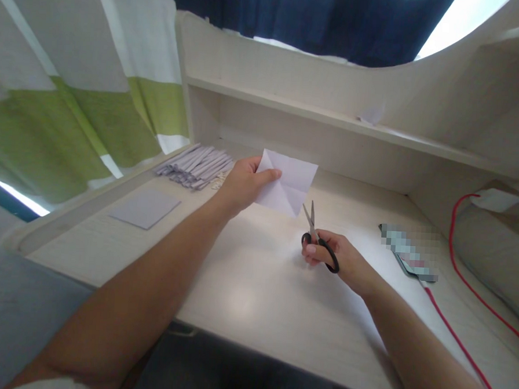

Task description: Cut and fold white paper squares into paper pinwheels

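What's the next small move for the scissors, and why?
Probably bring the scissors slightly in toward the creased paper: the right hand holds them open near the sheet's lower-right corner, seemingly not yet around it, and the left hand grips the opposite side.

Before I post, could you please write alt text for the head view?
A person's left hand holds a creased white sheet; the right hand holds open black-handled scissors over a pale desk. Pale rolls lie at left.
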